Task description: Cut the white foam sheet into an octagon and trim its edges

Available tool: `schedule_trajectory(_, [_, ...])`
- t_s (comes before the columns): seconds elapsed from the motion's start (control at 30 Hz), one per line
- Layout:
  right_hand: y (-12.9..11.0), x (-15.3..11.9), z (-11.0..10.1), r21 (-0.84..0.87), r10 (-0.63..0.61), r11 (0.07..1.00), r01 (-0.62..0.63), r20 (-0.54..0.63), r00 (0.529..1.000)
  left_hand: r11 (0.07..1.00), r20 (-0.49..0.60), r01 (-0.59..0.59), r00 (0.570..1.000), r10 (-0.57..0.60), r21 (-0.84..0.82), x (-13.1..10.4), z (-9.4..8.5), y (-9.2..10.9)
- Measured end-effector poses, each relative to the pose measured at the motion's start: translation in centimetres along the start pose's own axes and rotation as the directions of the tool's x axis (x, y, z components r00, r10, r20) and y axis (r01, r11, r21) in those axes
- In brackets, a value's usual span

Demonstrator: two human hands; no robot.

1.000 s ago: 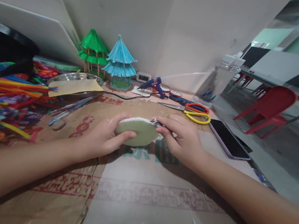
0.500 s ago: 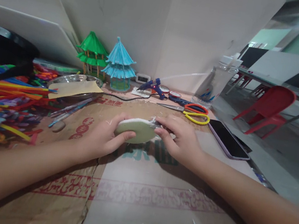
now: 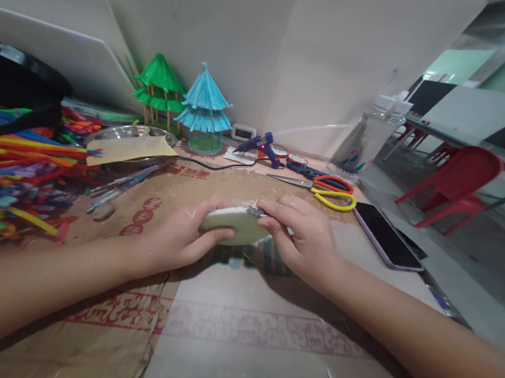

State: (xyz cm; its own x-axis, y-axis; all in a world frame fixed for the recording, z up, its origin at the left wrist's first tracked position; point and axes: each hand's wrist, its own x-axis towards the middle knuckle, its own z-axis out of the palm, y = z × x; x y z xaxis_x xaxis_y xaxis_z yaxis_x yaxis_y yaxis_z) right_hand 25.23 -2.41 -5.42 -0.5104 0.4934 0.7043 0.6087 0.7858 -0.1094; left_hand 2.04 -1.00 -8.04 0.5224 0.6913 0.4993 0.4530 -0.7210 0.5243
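Observation:
A pale green round disc (image 3: 240, 231) with a white edge is held tilted above the cardboard. My left hand (image 3: 191, 230) is closed on its left side, thumb across the green face and fingers behind. My right hand (image 3: 306, 234) pinches a small flat grey piece (image 3: 255, 212) that looks like a blade, against the disc's upper right edge. White shavings cling there. Most of the grey piece is hidden by my fingers.
Behind are a blue glue gun (image 3: 262, 146), scissors (image 3: 334, 194), a green model pavilion (image 3: 159, 81) and a blue one (image 3: 206, 106). Colourful pipe cleaners (image 3: 6, 171) are heaped left. A phone (image 3: 388, 236) lies right, and a clear bottle (image 3: 369, 138) stands behind it.
My right hand and the grey piece have slid slightly left along the disc's edge. The disc has shifted a little, and the whole view has moved slightly.

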Motion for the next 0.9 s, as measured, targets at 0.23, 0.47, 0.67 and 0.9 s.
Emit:
schedule_trajectory(0.23, [0.7, 0.0, 0.3, 0.222, 0.259, 0.942, -0.251, -0.008, 0.966, 0.989, -0.005, 0.144, 0.990, -0.144, -0.042, 0.1, -0.2, -0.2])
schedule_trajectory(0.47, [1.8, -0.7, 2.0, 0.499, 0.522, 0.677, -0.542, 0.194, 0.831, 0.933, -0.054, 0.267, 0.956, -0.288, -0.240, 0.9, -0.1, -1.1])
schedule_trajectory(0.67, [0.8, -1.0, 2.0, 0.439, 0.524, 0.720, -0.538, 0.166, 0.836, 0.933, -0.008, 0.279, 0.957, -0.288, -0.226, 1.1, -0.1, -1.1])
schedule_trajectory(0.9, [1.6, -0.7, 0.3, 0.211, 0.263, 0.940, -0.268, 0.052, 0.963, 0.976, -0.061, 0.217, 0.974, -0.217, -0.018, 0.8, -0.4, -0.9])
